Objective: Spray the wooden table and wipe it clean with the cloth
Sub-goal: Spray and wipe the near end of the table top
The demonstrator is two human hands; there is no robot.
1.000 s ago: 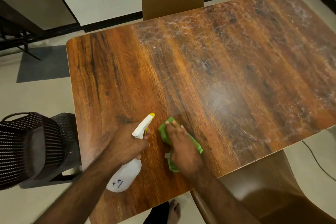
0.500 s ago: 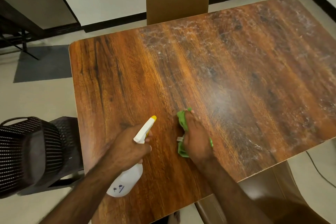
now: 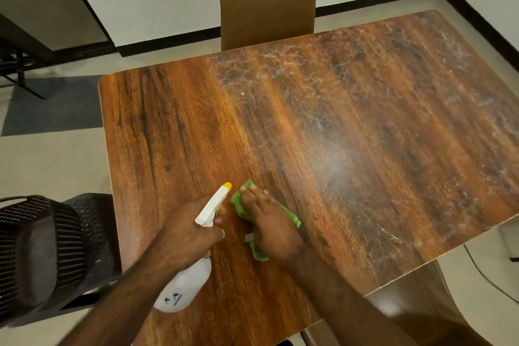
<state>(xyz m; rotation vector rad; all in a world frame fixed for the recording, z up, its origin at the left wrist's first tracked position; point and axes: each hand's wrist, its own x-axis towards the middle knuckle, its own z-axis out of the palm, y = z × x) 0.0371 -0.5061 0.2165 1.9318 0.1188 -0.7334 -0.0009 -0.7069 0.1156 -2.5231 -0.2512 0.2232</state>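
The wooden table (image 3: 280,126) fills the middle of the view; whitish spray streaks cover its far and right parts. My left hand (image 3: 188,236) grips a white spray bottle (image 3: 185,286) with a yellow nozzle tip, held just above the near left part of the table, nozzle pointing away. Right beside it, my right hand (image 3: 269,222) presses flat on a green cloth (image 3: 238,205) lying on the tabletop. Most of the cloth is hidden under the hand.
A brown chair (image 3: 266,0) stands at the far side of the table and another brown chair (image 3: 415,306) at the near right corner. A black mesh chair (image 3: 47,253) sits at the left. A cable (image 3: 488,278) runs on the floor at right.
My right hand slid the cloth away across the table and has drawn it back toward the bottle. The left hand with the bottle has hardly moved.
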